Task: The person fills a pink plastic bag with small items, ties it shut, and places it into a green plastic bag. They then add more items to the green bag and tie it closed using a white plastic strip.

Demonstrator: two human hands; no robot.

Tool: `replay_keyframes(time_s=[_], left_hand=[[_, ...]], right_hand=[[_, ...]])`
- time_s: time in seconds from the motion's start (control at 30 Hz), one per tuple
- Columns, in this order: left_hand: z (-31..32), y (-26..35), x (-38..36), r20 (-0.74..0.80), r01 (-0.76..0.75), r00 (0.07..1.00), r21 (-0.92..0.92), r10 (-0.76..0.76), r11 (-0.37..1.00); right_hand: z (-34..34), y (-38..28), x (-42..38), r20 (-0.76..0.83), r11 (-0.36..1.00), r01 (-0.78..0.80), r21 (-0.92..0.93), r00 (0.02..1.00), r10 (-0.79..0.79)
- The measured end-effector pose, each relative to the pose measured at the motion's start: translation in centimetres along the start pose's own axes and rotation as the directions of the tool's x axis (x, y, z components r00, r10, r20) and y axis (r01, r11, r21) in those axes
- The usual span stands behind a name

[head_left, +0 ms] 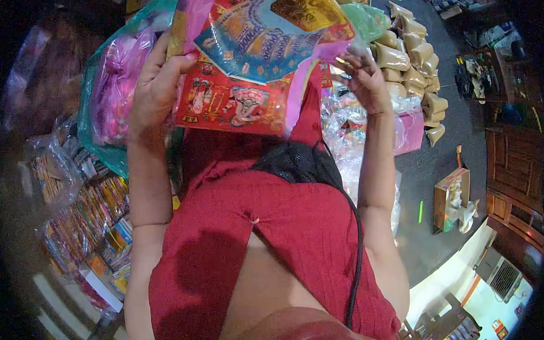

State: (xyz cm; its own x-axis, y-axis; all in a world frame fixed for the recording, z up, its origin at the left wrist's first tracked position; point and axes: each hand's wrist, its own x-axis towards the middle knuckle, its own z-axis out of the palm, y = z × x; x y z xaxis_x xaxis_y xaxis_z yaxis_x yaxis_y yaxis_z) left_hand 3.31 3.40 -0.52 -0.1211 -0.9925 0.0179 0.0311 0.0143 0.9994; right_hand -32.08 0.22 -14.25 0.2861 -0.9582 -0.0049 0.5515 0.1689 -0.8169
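Note:
A clear plastic packet (pixel 252 55) with red, blue and gold printed paper goods and pink sheets is held up in front of me. My left hand (pixel 156 82) grips its left edge, thumb pressed on the front. My right hand (pixel 362 77) pinches the packet's right edge with its fingertips. My red garment (pixel 282 230) fills the view below the packet.
A green bag of pink goods (pixel 116 80) sits behind my left hand. Stacks of colourful packets (pixel 84 217) lie at the left. Several tan filled bags (pixel 413 61) are piled at the upper right. An open cardboard box (pixel 451 197) stands on the grey floor.

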Motion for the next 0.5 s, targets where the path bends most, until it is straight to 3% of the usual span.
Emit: replay_keyframes(time_s=[0.03,0.1,0.17,0.23,0.3,0.37,0.43,0.47,0.5], left_hand=[[0.3,-0.3,0.2,-0.044,-0.021,0.999,-0.018,0.020,1.000],[0.5,-0.7,0.4,-0.089,-0.046,0.995,-0.031,0.043,0.998],[0.5,-1.0,0.5,-0.084,-0.025,0.996,-0.119,0.015,0.993],[0.3,-1.2,0.9,-0.069,0.011,0.998,-0.023,-0.012,1.000],[0.4,-1.1,1.0,-0.067,0.046,0.997,0.068,-0.041,0.997],[1.6,0.1,0.4,-0.084,0.260,0.964,0.122,-0.251,0.958],[0.5,-1.0,0.6,-0.057,0.218,0.976,0.121,-0.212,0.968],[-0.3,-1.3,0.8,-0.021,0.167,0.986,0.119,-0.165,0.979],[-1.0,-1.2,0.7,-0.019,0.169,0.986,0.120,-0.168,0.978]], right_hand=[[-0.3,1.2,0.0,0.049,0.992,-0.006,0.123,0.999,0.000],[-1.2,3.1,0.4,0.015,1.000,-0.005,0.030,1.000,0.005],[0.4,3.3,0.8,0.000,0.998,-0.026,0.056,1.000,0.026],[1.1,3.4,1.1,-0.012,0.996,-0.040,0.078,0.999,0.041],[1.1,3.8,1.5,-0.077,0.981,-0.152,-0.120,0.987,0.143],[2.5,2.7,1.3,-0.066,0.978,-0.133,-0.161,0.990,0.124],[3.8,0.9,0.9,-0.085,0.921,-0.037,-0.387,0.996,0.004],[3.5,0.1,1.0,-0.109,0.902,-0.055,-0.428,0.994,0.009],[3.3,-0.8,0.7,-0.097,0.896,0.022,-0.444,0.993,-0.072]])
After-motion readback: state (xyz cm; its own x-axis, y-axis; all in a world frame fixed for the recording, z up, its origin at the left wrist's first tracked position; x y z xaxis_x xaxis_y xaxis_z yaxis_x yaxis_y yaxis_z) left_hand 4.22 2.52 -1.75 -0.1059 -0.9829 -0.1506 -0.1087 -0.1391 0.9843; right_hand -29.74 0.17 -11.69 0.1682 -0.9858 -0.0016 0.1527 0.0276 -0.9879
